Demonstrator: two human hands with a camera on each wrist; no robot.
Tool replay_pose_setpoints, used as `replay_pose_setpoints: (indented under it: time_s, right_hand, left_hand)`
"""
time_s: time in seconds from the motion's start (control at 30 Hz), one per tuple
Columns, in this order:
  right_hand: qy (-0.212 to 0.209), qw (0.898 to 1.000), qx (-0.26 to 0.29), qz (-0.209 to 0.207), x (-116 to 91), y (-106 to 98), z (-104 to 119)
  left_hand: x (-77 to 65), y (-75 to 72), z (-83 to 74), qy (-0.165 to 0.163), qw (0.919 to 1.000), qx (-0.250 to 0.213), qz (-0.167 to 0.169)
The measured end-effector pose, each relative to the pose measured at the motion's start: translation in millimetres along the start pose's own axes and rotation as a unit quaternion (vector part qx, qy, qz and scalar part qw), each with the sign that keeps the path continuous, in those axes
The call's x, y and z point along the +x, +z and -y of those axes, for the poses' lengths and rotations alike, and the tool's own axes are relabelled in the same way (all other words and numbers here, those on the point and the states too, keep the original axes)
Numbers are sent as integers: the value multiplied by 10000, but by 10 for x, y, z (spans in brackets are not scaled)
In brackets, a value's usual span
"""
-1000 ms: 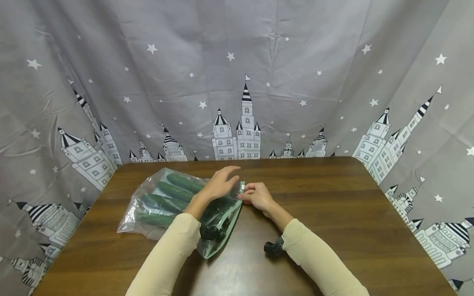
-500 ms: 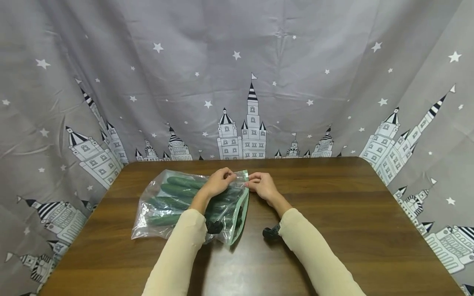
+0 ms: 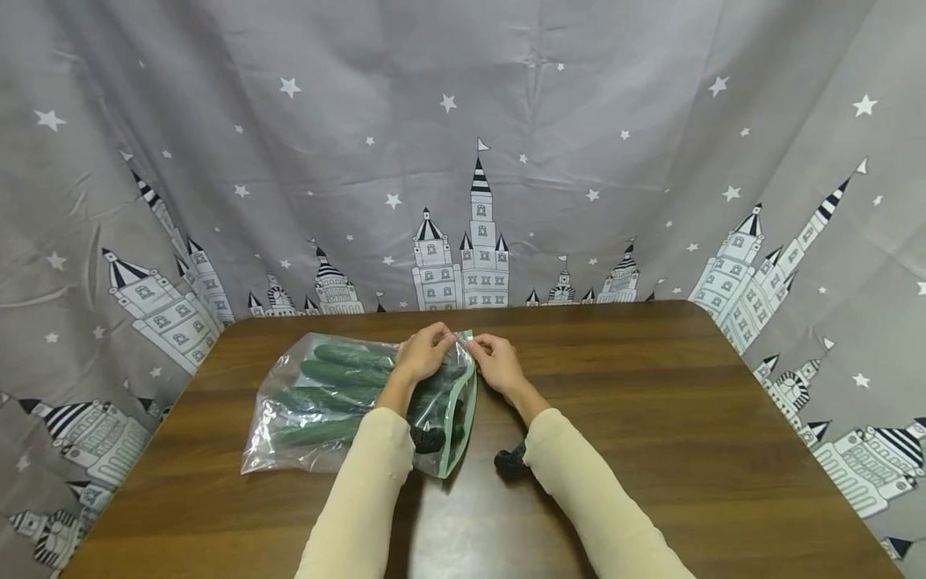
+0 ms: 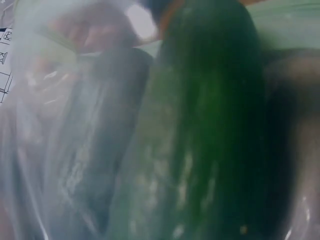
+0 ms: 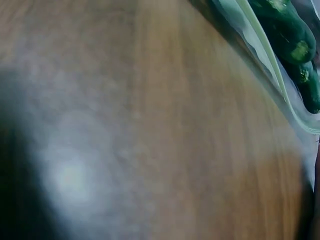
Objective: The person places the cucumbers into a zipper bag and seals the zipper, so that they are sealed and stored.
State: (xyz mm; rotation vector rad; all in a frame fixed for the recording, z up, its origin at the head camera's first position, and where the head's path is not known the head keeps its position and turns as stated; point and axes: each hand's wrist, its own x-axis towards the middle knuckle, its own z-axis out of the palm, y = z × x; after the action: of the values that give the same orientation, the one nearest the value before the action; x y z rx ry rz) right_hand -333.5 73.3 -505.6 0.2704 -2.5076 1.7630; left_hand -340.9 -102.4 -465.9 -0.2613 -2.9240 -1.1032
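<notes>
A clear zip bag (image 3: 289, 370) with a green strip along its mouth lies on its side on the table, holding several cucumbers (image 3: 346, 375). Its mouth faces right and gapes toward the near end. At the far corner of the mouth, my right hand (image 3: 501, 366) pinches the green edge between thumb and fingers. Just left of it, my left hand (image 3: 419, 355) reaches across the bag and grips the plastic near that corner. Through the film, the left wrist view has a cucumber (image 4: 200, 125) up close. Cucumber ends (image 5: 300, 50) show inside the mouth in the right wrist view.
The brown wooden table (image 3: 651, 418) extends to the right and in front of the bag. Behind its far edge hangs a grey curtain (image 3: 579, 96) printed with castles and stars. A black wrist camera (image 3: 428, 439) on the left arm sits against the bag.
My left hand has come down from hovering with spread fingers to grip the bag's far corner. Both hands and the mouth's far corner have moved farther back, and the mouth's near end has moved right.
</notes>
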Motion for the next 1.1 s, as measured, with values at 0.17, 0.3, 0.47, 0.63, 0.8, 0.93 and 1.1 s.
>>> replay_pose_setpoints:
  time_s: [0.17, 0.3, 0.47, 0.63, 0.8, 0.93, 1.1]
  right_hand:
    - [12, 9978, -644, -128, -32, 29, 4]
    - [-115, 9951, -959, -227, -46, 38, 21]
    - [-230, 9912, -1295, -158, -82, 28, 30]
    - [-294, 9889, -1451, 72, -165, 22, 43]
    - [-342, 9882, -1485, 174, -234, 22, 56]
    - [-334, 9896, -1384, 195, -271, 21, 54]
    - [-400, 9906, -1296, 182, -282, 1, 48]
  left_hand:
    - [-27, -1, 13, -35, 10000, -47, -43]
    - [-34, -8, 14, -94, 9994, -311, -128]
    - [-34, -18, -2, -253, 9965, -791, -109]
    - [-40, -24, -4, -341, 9929, -1138, -48]
    - [-30, -25, 2, -374, 9921, -1191, -100]
    - [-32, -21, 6, -378, 9922, -1177, -140]
    - [-16, -24, -5, -336, 9924, -1175, -122]
